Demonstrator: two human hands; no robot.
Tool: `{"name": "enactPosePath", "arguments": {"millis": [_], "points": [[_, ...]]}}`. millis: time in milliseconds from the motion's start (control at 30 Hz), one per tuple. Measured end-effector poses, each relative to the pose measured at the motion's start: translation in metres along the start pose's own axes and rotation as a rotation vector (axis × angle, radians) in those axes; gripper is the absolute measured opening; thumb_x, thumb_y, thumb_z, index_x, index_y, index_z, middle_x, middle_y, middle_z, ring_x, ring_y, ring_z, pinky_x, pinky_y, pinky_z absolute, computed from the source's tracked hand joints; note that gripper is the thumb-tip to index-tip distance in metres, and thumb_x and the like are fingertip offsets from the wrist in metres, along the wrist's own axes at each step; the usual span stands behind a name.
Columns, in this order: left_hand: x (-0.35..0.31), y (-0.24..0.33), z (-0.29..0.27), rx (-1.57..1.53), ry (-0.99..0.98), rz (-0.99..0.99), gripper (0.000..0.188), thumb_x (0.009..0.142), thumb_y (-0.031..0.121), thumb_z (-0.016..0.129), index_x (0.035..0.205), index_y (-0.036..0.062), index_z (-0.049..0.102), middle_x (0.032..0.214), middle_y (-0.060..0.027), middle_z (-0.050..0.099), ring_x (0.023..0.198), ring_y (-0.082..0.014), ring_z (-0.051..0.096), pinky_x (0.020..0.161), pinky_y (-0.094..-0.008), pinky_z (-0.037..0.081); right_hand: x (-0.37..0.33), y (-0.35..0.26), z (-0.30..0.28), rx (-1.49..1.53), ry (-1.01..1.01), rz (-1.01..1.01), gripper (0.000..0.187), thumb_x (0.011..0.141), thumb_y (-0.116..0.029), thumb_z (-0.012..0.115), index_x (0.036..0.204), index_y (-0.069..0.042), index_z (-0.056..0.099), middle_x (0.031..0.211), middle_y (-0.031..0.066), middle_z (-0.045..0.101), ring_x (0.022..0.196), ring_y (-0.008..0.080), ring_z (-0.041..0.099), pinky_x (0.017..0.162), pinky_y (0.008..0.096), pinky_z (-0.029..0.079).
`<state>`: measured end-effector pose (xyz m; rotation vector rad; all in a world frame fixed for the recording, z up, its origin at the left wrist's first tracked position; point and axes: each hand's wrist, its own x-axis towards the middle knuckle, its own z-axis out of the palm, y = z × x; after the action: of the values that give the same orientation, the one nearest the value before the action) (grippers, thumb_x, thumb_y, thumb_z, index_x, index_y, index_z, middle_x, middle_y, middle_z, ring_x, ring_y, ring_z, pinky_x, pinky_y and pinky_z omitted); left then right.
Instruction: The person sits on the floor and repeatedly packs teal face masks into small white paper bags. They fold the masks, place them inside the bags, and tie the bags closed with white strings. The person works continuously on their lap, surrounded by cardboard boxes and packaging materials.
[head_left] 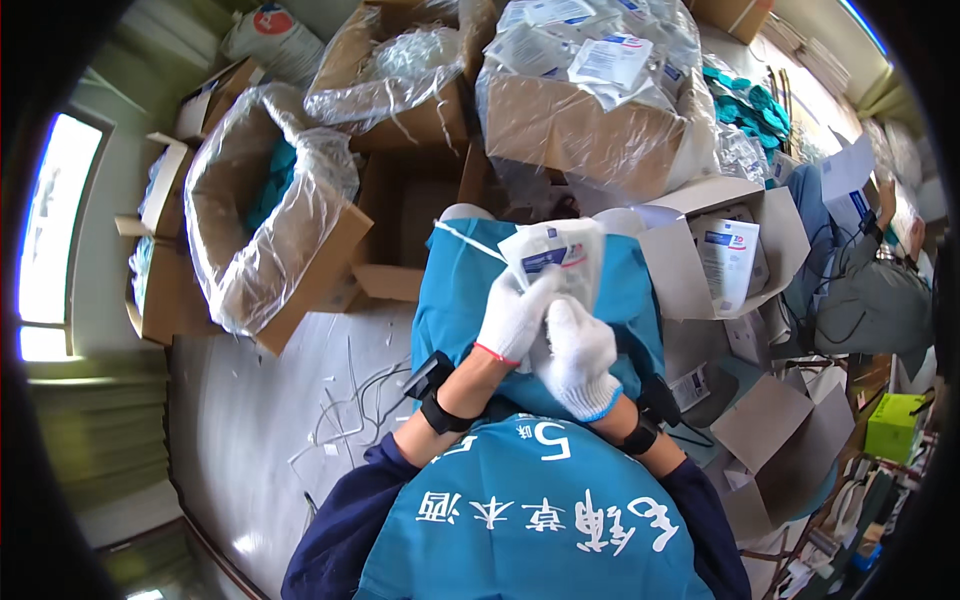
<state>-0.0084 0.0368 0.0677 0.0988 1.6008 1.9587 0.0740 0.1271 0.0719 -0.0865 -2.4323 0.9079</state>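
In front of my lap I hold a white and clear plastic pouch [585, 262] with a blue and red label. My left hand [512, 318], in a white knit glove with a red cuff edge, is closed on the pouch's lower left part. My right hand [582, 358], in a white glove with a blue cuff edge, is closed at its lower edge. The fingertips of both hands are partly hidden. A thin white strip [468, 240] lies on the teal apron [440, 300] beside the pouch.
A large plastic-lined carton [590, 130] heaped with similar pouches stands ahead. To the right is an open white box [680, 270] holding pouches. Lined cartons [290, 285] stand at left; thin cables [345, 415] lie on the floor. A seated person [870, 290] works at the far right.
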Motion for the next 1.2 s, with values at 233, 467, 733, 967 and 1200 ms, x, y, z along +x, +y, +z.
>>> {"name": "enactPosePath", "arguments": {"millis": [233, 467, 733, 967, 1200], "points": [[0.0, 0.06, -0.053, 0.935, -0.283, 0.182, 0.032, 0.093, 0.017, 0.065, 0.12, 0.0007, 0.065, 0.096, -0.0194, 0.072, 0.088, -0.0292, 0.069, 0.082, -0.0363, 0.052, 0.025, -0.002, -0.034, 0.346, -0.003, 0.055, 0.031, 0.08, -0.002, 0.075, 0.11, -0.003, 0.068, 0.1, 0.0158, 0.07, 0.088, 0.0312, 0.069, 0.08, 0.0348, 0.055], [0.018, 0.035, -0.037, 1.321, -0.686, 0.095, 0.033, 0.084, 0.032, 0.068, 0.107, 0.0076, 0.068, 0.093, -0.0219, 0.068, 0.089, -0.042, 0.065, 0.08, -0.0432, 0.052, 0.042, 0.038, -0.044, 0.267, -0.41, 0.071, 0.025, 0.075, -0.007, 0.079, 0.098, -0.007, 0.069, 0.096, 0.0089, 0.069, 0.093, 0.0288, 0.066, 0.082, 0.0366, 0.053], [0.017, 0.008, -0.048, 1.102, -0.42, 0.525, 0.047, 0.071, 0.017, 0.08, 0.115, 0.0096, 0.068, 0.115, -0.0128, 0.067, 0.106, -0.0344, 0.063, 0.092, -0.0385, 0.052, 0.012, 0.048, -0.03, 0.272, -0.218, 0.217, 0.016, 0.081, -0.007, 0.075, 0.095, -0.006, 0.068, 0.093, 0.0099, 0.069, 0.084, 0.0286, 0.068, 0.074, 0.0351, 0.054], [0.005, 0.003, -0.043, 1.138, -0.368, 0.71, 0.03, 0.073, 0.014, 0.076, 0.102, 0.0095, 0.072, 0.103, -0.0114, 0.067, 0.099, -0.0321, 0.062, 0.087, -0.042, 0.052, 0.004, 0.053, -0.026, 0.302, -0.37, 0.434, 0.013, 0.084, -0.005, 0.072, 0.096, -0.004, 0.067, 0.089, 0.0123, 0.069, 0.075, 0.0268, 0.066, 0.071, 0.0337, 0.053], [0.008, -0.008, -0.049, 1.218, -0.502, 0.606, 0.01, 0.08, 0.015, 0.065, 0.088, 0.0098, 0.071, 0.083, -0.012, 0.067, 0.086, -0.0342, 0.063, 0.075, -0.0453, 0.052, -0.009, 0.053, -0.014, 0.407, -0.216, 0.287, 0.01, 0.085, -0.001, 0.07, 0.09, -0.003, 0.062, 0.079, 0.0079, 0.063, 0.072, 0.0163, 0.06, 0.069, 0.03, 0.05]]}}
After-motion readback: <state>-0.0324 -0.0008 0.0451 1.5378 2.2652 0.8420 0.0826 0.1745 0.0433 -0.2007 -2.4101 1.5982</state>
